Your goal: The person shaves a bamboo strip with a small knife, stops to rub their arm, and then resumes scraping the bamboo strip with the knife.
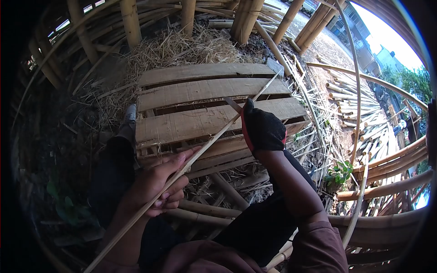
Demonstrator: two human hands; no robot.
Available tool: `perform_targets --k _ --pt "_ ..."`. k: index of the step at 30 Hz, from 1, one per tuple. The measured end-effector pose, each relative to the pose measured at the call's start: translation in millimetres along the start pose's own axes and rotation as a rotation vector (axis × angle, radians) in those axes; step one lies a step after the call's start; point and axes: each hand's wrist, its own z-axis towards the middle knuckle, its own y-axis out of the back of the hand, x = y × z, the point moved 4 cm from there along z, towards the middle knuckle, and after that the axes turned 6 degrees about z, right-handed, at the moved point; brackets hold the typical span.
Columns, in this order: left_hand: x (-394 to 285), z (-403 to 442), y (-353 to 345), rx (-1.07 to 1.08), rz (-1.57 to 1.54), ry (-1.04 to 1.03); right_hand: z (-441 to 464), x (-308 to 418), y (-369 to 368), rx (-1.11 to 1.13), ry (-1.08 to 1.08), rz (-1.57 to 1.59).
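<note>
A long, thin bamboo strip (pixel 213 140) runs diagonally from the bottom left up past the far slats. My left hand (pixel 165 179) is bare and closed around it, its index finger stretched along the strip and the other fingers curled. In a black and red glove, my right hand (pixel 265 129) grips a knife (pixel 233 105). The blade points up and left, lying across the strip just beside the glove; the handle is hidden in the fist. Under both the strip and the knife stands a low slatted wooden pallet (pixel 180 127).
Straw and shavings (pixel 182 52) lie heaped behind the pallet. Upright bamboo posts (pixel 130 25) line the back. To the right, cut bamboo poles (pixel 359 107) are stacked beyond curved bamboo rails (pixel 387 191). My shoe (pixel 130 113) rests left of the pallet.
</note>
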Motion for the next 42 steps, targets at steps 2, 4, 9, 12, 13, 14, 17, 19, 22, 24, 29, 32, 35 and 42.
perform_targets --k 2,4,9,12,13,14,17,19,22,24,29,32,35,42 --pt "-1 0 -1 -0.005 0.009 -0.001 -1 2 1 0.008 0.021 -0.04" --pt "-1 -2 -3 -0.01 0.016 0.0 -5 5 2 0.018 0.04 -0.011" --pt "-2 -3 -3 -0.071 0.013 -0.003 -31 40 21 0.064 -0.061 0.249" --pt "0 -3 -4 -0.077 0.019 -0.005 -39 47 25 0.188 0.009 0.32" --pt "0 -4 -5 -0.078 0.021 -0.004 -43 47 24 0.188 0.009 0.322" --pt "1 -4 -7 -0.079 0.017 -0.002 -48 50 23 0.176 0.108 0.247" --pt "2 -2 -4 -0.097 -0.01 0.01 -59 58 20 0.116 0.291 0.192" --pt "4 -2 -3 -0.117 -0.039 0.029 -62 61 21 0.078 0.371 0.215" --pt "2 -1 -6 -0.084 -0.066 0.009 -61 63 25 0.113 0.388 0.204" --pt "4 0 -7 -0.101 -0.064 0.014 -61 64 27 0.209 0.348 0.27" --pt "10 4 -7 -0.153 -0.076 0.032 -69 66 20 0.217 0.403 0.222" --pt "8 3 -7 -0.153 -0.07 0.024 -68 68 25 0.231 0.4 0.248" --pt "8 6 -2 -0.114 -0.091 0.021 -62 59 6 0.186 0.37 0.277" --pt "1 2 2 0.065 -0.131 0.008 -21 32 20 0.206 0.024 0.321"
